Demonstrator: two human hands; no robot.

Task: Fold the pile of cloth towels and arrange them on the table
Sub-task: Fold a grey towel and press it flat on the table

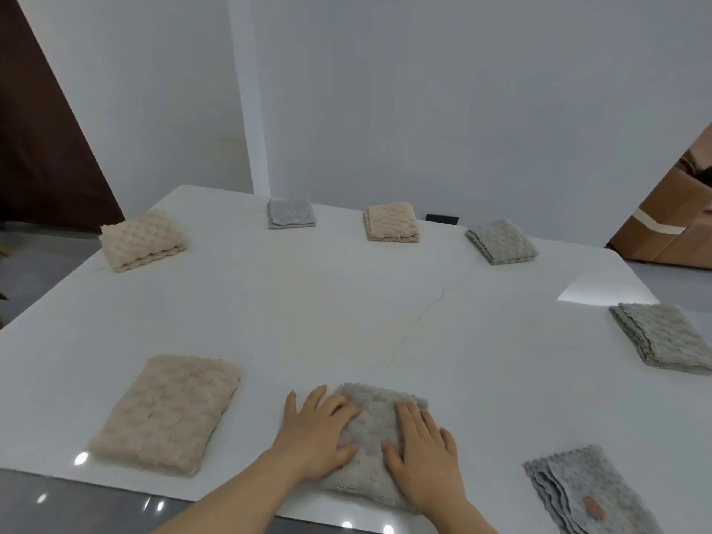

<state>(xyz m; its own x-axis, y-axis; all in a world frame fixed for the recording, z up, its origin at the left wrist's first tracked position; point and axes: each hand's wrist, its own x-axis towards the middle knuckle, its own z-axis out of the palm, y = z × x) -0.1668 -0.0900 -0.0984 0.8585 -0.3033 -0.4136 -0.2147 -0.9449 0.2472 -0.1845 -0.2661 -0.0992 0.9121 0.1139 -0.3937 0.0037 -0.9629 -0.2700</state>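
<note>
A folded grey-beige towel (371,429) lies at the near edge of the white table (346,302). My left hand (316,437) rests flat on its left side, fingers spread. My right hand (424,452) presses flat on its right side. Neither hand grips the cloth. Several other folded towels lie around the table: a beige one (165,414) near left, a beige one (142,240) far left, a grey one (291,213) and a beige one (391,222) at the back, a grey-green one (501,242) back right, another (662,337) at the right, and a grey-blue one (589,495) near right.
White walls stand behind the table. Cardboard boxes (670,225) sit on the floor at the right. A dark brown panel (42,148) is at the left. A dark glossy strip (77,506) runs along the table's near edge.
</note>
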